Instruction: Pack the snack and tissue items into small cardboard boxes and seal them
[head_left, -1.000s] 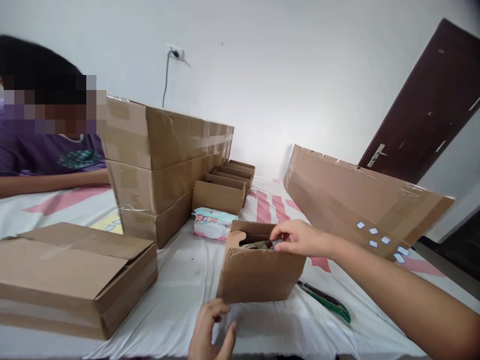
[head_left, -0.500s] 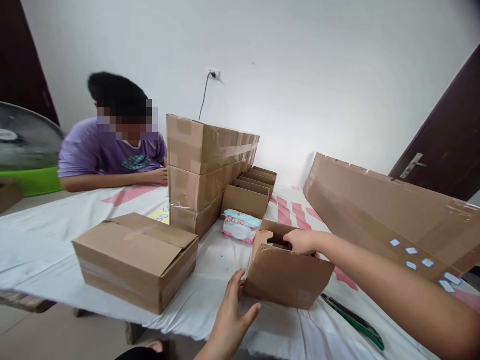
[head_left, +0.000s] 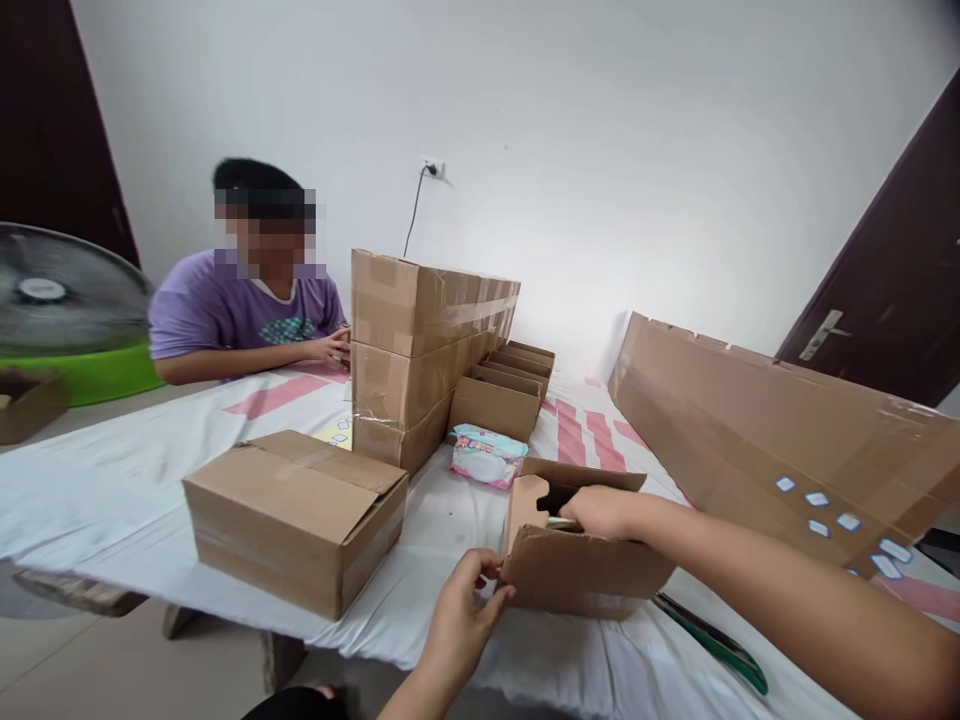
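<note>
A small open cardboard box [head_left: 585,570] stands near the front edge of the white-covered table [head_left: 112,480]. My left hand [head_left: 461,615] pinches the box's lower left corner with fingers closed. My right hand [head_left: 604,512] reaches down into the box's open top; its fingers are curled on something inside that I cannot make out. The box's flaps stand up at the back and left.
A closed carton [head_left: 296,520] lies to the left. A stack of three taped cartons [head_left: 420,355], a row of small open boxes [head_left: 502,390] and a wipes packet [head_left: 486,455] stand behind. Long flat cartons [head_left: 780,430] lie right; a green cutter [head_left: 712,645] beside them. Another person [head_left: 247,310] sits far left.
My left hand has moved up from the table edge and closed on the box's corner. My right hand has sunk deeper into the box. The view has swung left.
</note>
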